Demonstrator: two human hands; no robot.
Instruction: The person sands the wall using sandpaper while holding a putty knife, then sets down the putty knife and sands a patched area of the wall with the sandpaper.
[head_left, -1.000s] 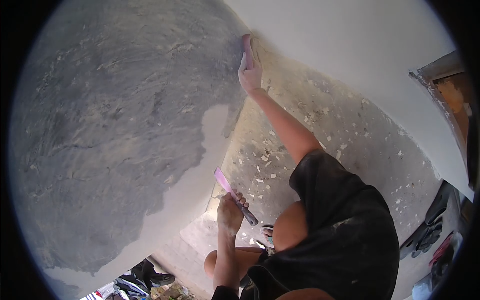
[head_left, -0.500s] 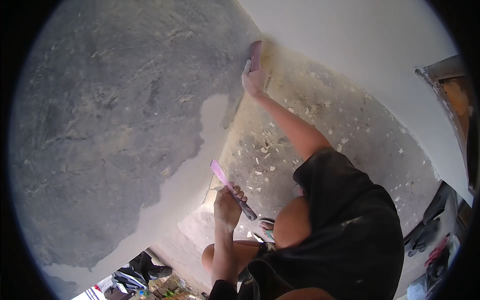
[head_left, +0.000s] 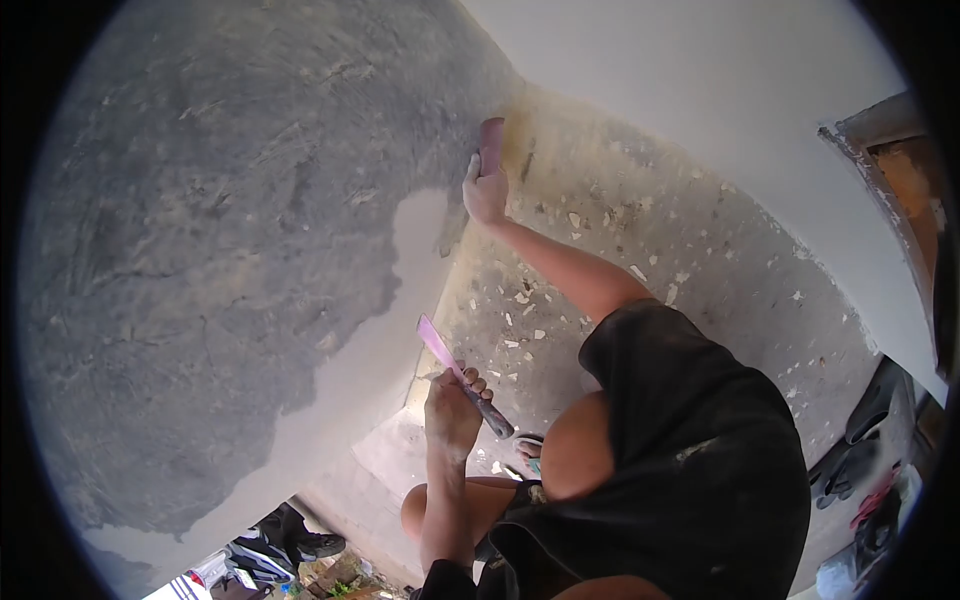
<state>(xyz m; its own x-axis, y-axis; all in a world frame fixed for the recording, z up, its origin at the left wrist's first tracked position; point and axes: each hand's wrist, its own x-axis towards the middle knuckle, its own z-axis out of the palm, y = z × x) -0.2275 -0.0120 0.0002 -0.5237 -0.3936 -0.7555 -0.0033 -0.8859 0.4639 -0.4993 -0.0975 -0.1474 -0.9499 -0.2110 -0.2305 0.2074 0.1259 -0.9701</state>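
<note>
In my left hand point(head_left: 452, 412) is a putty knife point(head_left: 438, 345), its pinkish narrow blade angled up and left and its dark handle point(head_left: 494, 418) sticking out below my curled fingers. My right arm is stretched out, and my right hand point(head_left: 486, 198) grips a flat reddish-brown piece point(head_left: 491, 145) whose exact kind I cannot make out. That piece lies at the edge of the dark grey wall point(head_left: 220, 250), close to the corner with the floor. Part of it is hidden under my fingers.
Flakes of paint are scattered over the stained floor point(head_left: 700, 330). A white wall point(head_left: 690, 70) rises beyond it, with a framed opening point(head_left: 905, 180) at the right. Shoes point(head_left: 845, 460) and bags lie at the right edge; more dark items point(head_left: 285, 535) sit at the lower left.
My right hand, with the reddish-brown piece, has come a little down and left along the corner. My left hand and the putty knife have hardly moved.
</note>
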